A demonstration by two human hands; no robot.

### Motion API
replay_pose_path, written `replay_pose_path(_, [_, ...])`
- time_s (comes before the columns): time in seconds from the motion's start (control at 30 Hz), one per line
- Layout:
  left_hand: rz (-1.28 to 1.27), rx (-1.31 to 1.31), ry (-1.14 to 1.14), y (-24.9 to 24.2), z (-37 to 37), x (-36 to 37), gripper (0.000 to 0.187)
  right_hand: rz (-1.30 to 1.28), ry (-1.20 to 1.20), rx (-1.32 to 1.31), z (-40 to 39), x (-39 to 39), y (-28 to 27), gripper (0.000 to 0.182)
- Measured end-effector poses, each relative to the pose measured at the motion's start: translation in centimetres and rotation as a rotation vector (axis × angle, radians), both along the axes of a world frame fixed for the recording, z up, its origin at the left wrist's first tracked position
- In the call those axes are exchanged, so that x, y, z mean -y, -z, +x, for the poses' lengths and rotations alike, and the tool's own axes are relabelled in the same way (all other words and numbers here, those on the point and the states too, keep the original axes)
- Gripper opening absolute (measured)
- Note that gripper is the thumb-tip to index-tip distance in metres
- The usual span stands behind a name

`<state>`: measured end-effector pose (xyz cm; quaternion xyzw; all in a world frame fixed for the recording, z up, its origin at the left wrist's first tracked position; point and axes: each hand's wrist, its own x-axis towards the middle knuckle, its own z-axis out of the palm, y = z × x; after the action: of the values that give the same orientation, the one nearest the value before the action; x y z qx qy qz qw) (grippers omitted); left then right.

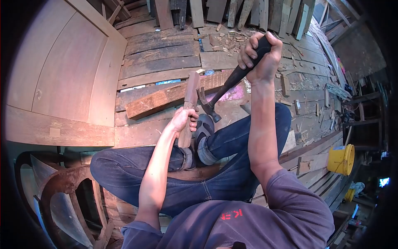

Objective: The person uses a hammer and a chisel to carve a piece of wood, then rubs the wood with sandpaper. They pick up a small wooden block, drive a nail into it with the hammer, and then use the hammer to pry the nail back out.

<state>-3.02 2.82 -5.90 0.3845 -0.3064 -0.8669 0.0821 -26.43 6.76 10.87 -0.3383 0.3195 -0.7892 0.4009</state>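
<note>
My left hand (185,120) is wrapped round a short reddish-brown wooden block (192,89), which stands tilted up between my feet. The block's upper end overlaps a thick wooden beam (155,100) lying on the floor. In my right hand (262,58), raised higher and to the right, is a claw hammer (233,81) gripped by its black handle. Its dark head points down and sits close to the right side of the block, just above my grey shoe (204,126).
A panelled wooden door (70,70) stands at the left, above a curved wooden frame (62,182). Wood chips (230,43) litter the plank floor (157,54). Upright boards (215,10) line the back. A yellow bucket (338,161) is at the right.
</note>
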Motion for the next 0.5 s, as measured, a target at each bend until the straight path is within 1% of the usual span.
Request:
replay_pose_path(0.03, [-0.047,0.031,0.040,-0.2,-0.1,-0.1,0.026,0.003,-0.014,0.001,-0.1,-0.2,-0.2,0.042])
replay_pose_path(0.1, [-0.139,0.094,0.121,-0.6,-0.2,-0.4,0.027,0.069,0.041,-0.048,0.2,-0.4,-0.7,0.044])
replay_pose_path(0.2, [-0.165,0.139,0.133,-0.8,-0.5,-0.9,0.027,0.126,0.097,-0.081,0.4,-0.6,-1.0,0.045])
replay_pose_path(0.3, [-0.141,0.103,0.153,-1.3,-0.3,-0.7,0.027,0.108,0.112,-0.080,0.3,-0.9,-1.2,0.044])
replay_pose_path(0.43, [-0.027,0.024,0.135,-1.4,0.2,-0.3,0.027,0.090,0.138,-0.036,-0.1,-0.9,-1.2,0.044])
replay_pose_path(0.5, [0.032,-0.015,0.155,-1.1,0.4,-0.1,0.026,0.078,0.103,-0.017,-0.7,-1.0,-1.0,0.043])
